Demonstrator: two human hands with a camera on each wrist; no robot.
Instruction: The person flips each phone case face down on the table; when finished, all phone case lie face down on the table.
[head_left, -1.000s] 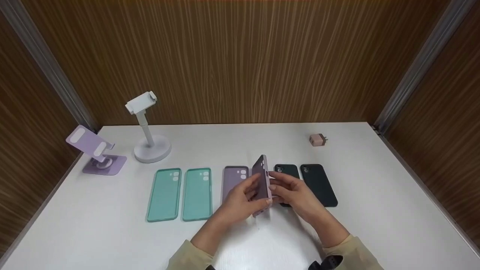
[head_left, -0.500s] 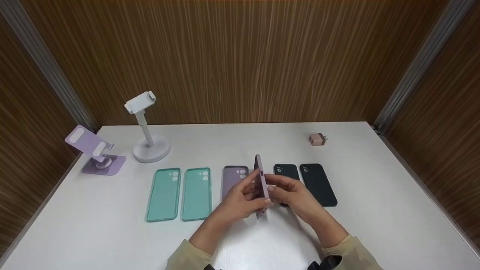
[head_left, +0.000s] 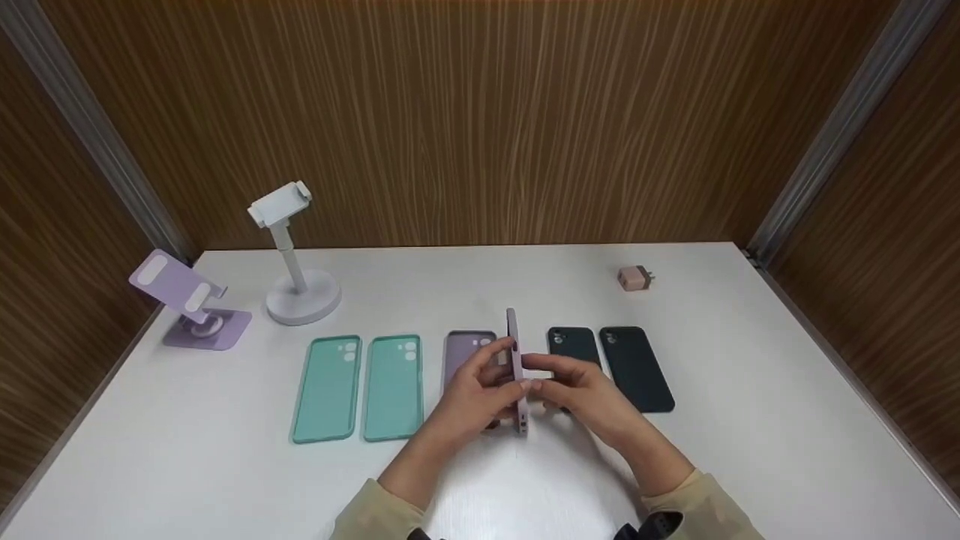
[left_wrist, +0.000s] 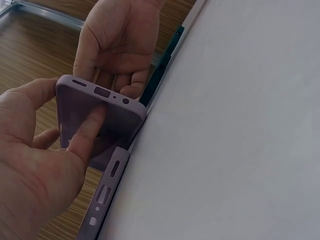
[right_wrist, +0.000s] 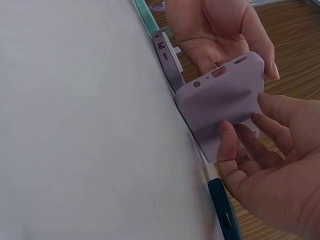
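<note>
A purple phone case [head_left: 522, 414] stands on edge between my hands, above the white table. Its hollow inner side faces my left hand [head_left: 466, 397], whose thumb grips the near long edge while a finger presses inside, as the left wrist view shows. The smooth back of the case [right_wrist: 220, 102] faces my right hand [head_left: 589, 390]. That thumb is at the edge and the curled fingers touch the back. Flat beneath and beside my left hand lies a second purple phone case [head_left: 460, 351], partly hidden. Near my right hand is a dark green phone case [head_left: 574, 342].
Two teal phone cases [head_left: 325, 390] lie to the left, and another dark case [head_left: 637, 371] to the right. A lilac phone stand [head_left: 176, 285] and a white phone stand [head_left: 300, 296] occupy the back left. A pink charger plug [head_left: 634, 279] sits at the back right.
The held purple case has turned from showing its inside to nearly edge-on and shifted slightly left. Both hands have stayed on it, with the fingers adjusting a little.
</note>
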